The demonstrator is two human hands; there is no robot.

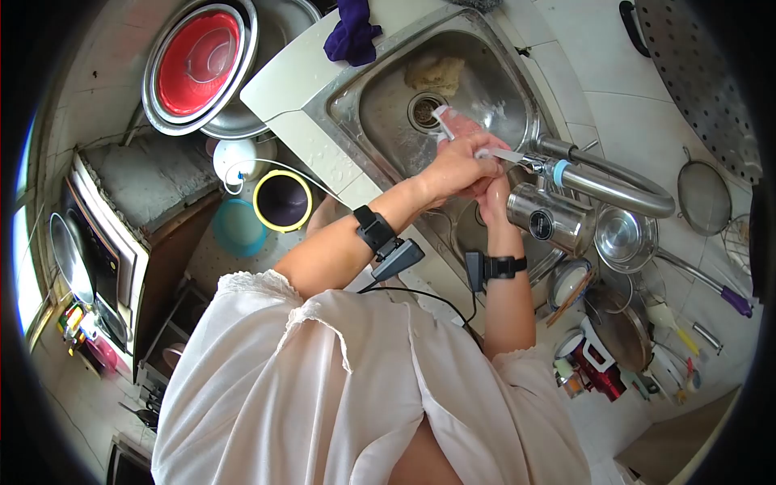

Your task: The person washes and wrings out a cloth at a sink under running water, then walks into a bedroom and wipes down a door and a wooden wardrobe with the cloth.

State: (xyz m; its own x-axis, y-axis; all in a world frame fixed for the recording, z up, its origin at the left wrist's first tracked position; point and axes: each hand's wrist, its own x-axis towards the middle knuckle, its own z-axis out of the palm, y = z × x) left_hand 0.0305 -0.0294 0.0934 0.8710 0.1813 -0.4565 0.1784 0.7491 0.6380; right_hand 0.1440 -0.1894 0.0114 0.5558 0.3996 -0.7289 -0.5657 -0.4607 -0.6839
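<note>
Above the centre of the frame, over the steel sink (378,113), we see a small pink-and-white piece (458,124) reaching out from our left hand (462,168). Too little of it shows for us to say whether it is cloth or plastic. We would judge it light, with slight risk of breaking; its pale edge looks fairly straight, which hints at some stiffness, though we cannot be sure it isn't soft. The pale streak between the tap (618,192) and our fingers looks like water, so we would expect a wet, slippery surface. The best hold is probably the covered end, pinched between thumb and fingers, leaving the far edge free.

Our left grip looks closed around that near end, the fingers bent over it with no clear gap. Our right hand (491,198) sits just below and partly behind the left; we cannot tell how far it is closed or whether it holds anything.

The visible long axis slants from the hands toward the upper left of the frame, and the free end points to the drain (424,111). Whether that end touches the sink floor, we cannot tell. A yellowish lump (436,75) lies beyond the drain.
</note>
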